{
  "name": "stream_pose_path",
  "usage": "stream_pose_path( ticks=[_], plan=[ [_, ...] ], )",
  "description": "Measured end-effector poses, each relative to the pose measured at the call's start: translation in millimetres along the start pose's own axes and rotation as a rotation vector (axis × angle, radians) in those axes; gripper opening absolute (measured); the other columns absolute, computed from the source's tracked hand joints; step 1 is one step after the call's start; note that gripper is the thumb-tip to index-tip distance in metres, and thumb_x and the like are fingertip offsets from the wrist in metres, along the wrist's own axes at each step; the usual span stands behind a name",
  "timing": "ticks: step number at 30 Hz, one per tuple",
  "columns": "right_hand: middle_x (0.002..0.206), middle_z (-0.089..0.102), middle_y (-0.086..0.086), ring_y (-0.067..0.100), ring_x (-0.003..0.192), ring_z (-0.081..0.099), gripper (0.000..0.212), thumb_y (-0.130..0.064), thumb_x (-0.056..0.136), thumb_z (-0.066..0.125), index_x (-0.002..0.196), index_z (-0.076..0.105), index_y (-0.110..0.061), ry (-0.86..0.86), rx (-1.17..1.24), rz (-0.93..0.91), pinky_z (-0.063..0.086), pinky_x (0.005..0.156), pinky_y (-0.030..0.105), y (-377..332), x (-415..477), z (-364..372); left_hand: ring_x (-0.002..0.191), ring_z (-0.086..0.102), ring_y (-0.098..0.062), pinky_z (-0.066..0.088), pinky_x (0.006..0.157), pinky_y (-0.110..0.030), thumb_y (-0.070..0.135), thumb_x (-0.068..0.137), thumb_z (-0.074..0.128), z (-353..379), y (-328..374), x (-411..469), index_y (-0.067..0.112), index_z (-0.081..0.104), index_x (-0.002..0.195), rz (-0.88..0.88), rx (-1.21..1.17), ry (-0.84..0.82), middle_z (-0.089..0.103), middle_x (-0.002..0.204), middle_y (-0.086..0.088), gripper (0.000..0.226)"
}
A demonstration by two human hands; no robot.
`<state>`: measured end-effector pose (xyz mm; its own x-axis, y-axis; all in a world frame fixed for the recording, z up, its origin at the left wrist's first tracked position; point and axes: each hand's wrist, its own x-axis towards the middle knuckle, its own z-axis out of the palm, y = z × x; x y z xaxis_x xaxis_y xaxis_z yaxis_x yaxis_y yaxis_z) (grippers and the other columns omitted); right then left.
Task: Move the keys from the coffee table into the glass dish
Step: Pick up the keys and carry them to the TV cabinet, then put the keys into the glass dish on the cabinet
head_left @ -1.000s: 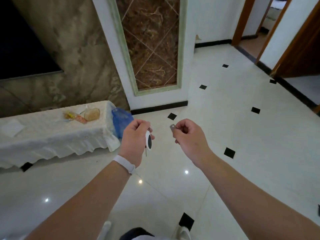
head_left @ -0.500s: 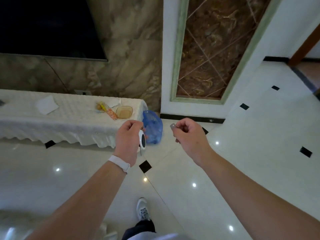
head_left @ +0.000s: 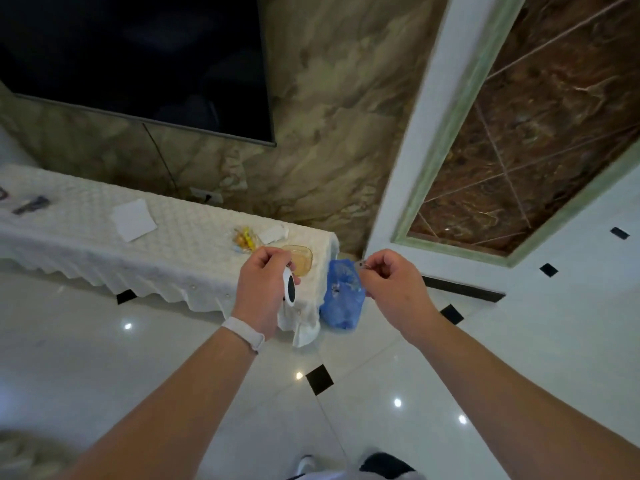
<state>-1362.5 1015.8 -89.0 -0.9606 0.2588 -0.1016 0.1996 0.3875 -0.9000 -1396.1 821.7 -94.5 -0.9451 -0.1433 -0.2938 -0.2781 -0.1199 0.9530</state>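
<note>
My left hand (head_left: 265, 285) is closed around a white key fob with a black oval face (head_left: 289, 288), which hangs below the fingers. My right hand (head_left: 389, 282) pinches a small metal key (head_left: 361, 264) between thumb and forefinger. Both hands are held in the air in front of the right end of a long low table covered in white cloth (head_left: 156, 251). An amber glass dish (head_left: 302, 259) stands near that end of the table, just beyond my left hand and partly hidden by it.
A blue plastic bag (head_left: 341, 299) sits on the floor by the table's right end. On the cloth lie a white paper (head_left: 133, 220), yellow wrapped items (head_left: 244, 237) and a dark object (head_left: 31, 204). A large dark screen (head_left: 138, 57) hangs on the marble wall. The floor is glossy white tile.
The view has swung left and closer to the covered table, so the dish now sits right behind my left hand. Both hands keep the same grip on the fob and key.
</note>
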Motion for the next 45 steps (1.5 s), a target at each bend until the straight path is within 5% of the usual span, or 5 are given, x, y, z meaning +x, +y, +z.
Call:
stream_pose_path(
  ticks=[10, 17, 25, 29, 45],
  plan=[
    [0.059, 0.06, -0.005, 0.002, 0.05, 0.053, 0.01, -0.022, 0.084, 0.067, 0.075, 0.063, -0.021, -0.096, 0.041, 0.02, 0.05, 0.053, 0.027, 6.6, 132.9, 43.7, 0.07, 0.064, -0.023, 0.051, 0.065, -0.033, 0.026, 0.086, 0.059, 17.9, 1.0, 119.1, 0.021, 0.065, 0.076, -0.033, 0.088, 0.137, 0.066, 0.066, 0.003, 0.013],
    [0.065, 0.058, 0.002, 0.0, 0.048, 0.047, 0.015, -0.025, 0.087, 0.068, 0.079, 0.062, -0.014, -0.22, 0.048, 0.031, 0.041, 0.047, 0.016, 22.0, 266.4, 63.8, 0.083, 0.063, -0.035, 0.053, 0.071, -0.042, 0.032, 0.076, 0.06, 49.4, 14.4, 226.9, 0.024, 0.067, 0.069, -0.054, 0.168, 0.261, 0.067, 0.084, -0.013, 0.012],
    [0.071, 0.063, 0.01, 0.015, 0.062, 0.054, 0.013, -0.025, 0.086, 0.068, 0.083, 0.063, -0.014, -0.349, -0.011, 0.067, 0.048, 0.06, 0.031, 37.8, 372.4, 88.2, 0.057, 0.063, -0.02, 0.049, 0.059, -0.033, 0.019, 0.081, 0.061, 83.6, 0.5, 322.0, 0.01, 0.063, 0.075, -0.121, 0.117, 0.308, 0.066, 0.064, -0.002, 0.01],
    [0.065, 0.057, 0.003, 0.012, 0.057, 0.05, 0.012, -0.02, 0.085, 0.069, 0.08, 0.061, -0.012, -0.392, 0.004, 0.082, 0.044, 0.054, 0.029, 52.2, 399.2, 110.6, 0.067, 0.061, -0.027, 0.051, 0.061, -0.035, 0.019, 0.08, 0.06, 83.1, -18.1, 357.9, 0.011, 0.062, 0.076, -0.168, 0.121, 0.319, 0.064, 0.074, -0.009, 0.009],
    [0.052, 0.053, -0.013, 0.0, 0.048, 0.048, 0.02, -0.027, 0.08, 0.068, 0.066, 0.053, -0.028, -0.405, -0.18, 0.199, 0.036, 0.046, 0.014, 267.0, 476.1, 275.8, 0.048, 0.06, -0.021, 0.043, 0.043, -0.027, 0.017, 0.081, 0.057, 53.0, -253.2, 512.8, 0.007, 0.059, 0.072, -0.408, 0.155, 0.291, 0.061, 0.066, -0.012, 0.013]
  ],
)
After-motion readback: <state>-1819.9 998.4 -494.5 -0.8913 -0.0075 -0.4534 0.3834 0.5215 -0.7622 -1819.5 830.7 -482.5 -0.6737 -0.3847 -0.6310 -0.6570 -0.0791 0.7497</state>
